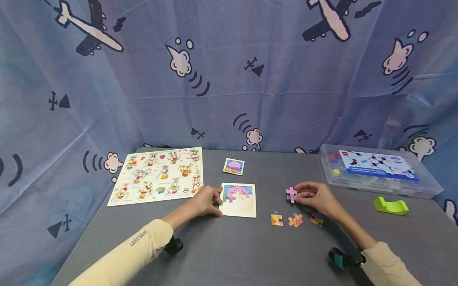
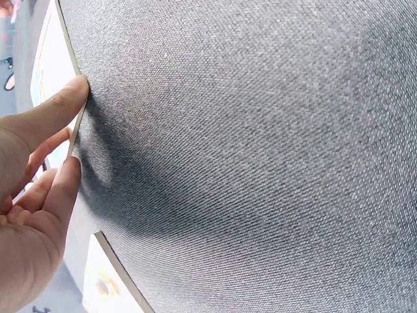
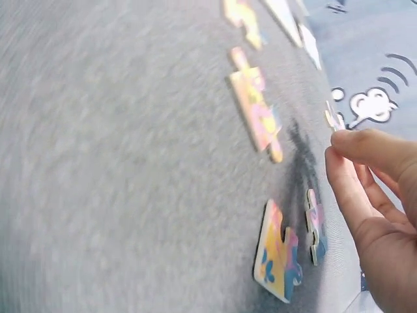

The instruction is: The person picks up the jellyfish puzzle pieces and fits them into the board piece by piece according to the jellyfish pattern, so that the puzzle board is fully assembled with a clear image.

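My left hand [image 1: 205, 201] holds the left edge of a square puzzle tray [image 1: 244, 210], thumb near its lower corner and a fingertip farther up. Inside the tray's upper part, joined pieces show part of a pink octopus [image 1: 237, 191]. In the left wrist view, the thumb and fingertips [image 2: 77, 85] lie against the tray's thin rim. To the right, my right hand [image 1: 318, 198] pinches a pink and purple jigsaw piece [image 1: 291, 194] between thumb and fingers, raised over the table. Loose jigsaw pieces lie nearby: a yellow one [image 1: 276, 219], a pink-yellow one [image 1: 295, 220] and an orange-blue one [image 1: 317, 219].
Behind the tray lies a small octopus picture card [image 1: 233, 166]. A large pegboard puzzle [image 1: 157, 176] covers the back left. At the back right stands a clear plastic case [image 1: 379, 171], with a lime-green block [image 1: 391, 206] before it. Another piece [image 3: 315, 228] lies beneath the right hand.
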`<state>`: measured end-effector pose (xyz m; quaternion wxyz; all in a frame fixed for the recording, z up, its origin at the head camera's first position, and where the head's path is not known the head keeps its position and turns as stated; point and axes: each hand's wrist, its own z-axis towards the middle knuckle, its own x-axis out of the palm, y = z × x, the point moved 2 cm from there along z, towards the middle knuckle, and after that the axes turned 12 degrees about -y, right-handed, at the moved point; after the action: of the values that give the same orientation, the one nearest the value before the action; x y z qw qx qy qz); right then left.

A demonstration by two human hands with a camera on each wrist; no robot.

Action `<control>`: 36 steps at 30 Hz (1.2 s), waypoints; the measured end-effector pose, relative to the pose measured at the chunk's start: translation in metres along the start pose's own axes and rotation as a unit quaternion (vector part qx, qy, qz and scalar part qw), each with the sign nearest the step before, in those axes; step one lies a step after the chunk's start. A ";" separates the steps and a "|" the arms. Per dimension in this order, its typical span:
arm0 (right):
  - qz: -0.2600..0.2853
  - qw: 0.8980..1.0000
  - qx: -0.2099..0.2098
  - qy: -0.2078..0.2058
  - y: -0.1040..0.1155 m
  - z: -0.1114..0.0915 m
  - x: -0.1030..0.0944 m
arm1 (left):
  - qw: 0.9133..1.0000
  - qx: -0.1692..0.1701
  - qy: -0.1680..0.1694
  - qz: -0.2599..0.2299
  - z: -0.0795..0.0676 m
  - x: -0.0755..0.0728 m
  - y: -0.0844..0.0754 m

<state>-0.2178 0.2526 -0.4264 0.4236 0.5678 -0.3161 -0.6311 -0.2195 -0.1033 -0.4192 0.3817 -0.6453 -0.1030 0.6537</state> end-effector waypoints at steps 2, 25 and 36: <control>0.046 0.999 0.029 0.001 -0.001 0.000 -0.002 | 1.000 0.001 0.002 -0.001 0.000 -0.001 -0.001; 0.248 0.953 0.177 0.013 0.007 -0.005 0.017 | 1.000 0.002 0.000 0.013 0.002 -0.001 0.001; 0.273 0.945 0.178 0.012 0.017 -0.004 0.041 | 1.000 0.004 -0.005 0.011 0.001 0.000 0.001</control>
<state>-0.2107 0.2088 -0.4305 0.4755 0.5338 -0.5609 -0.4176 -0.2204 -0.1035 -0.4201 0.3767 -0.6413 -0.0953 0.6617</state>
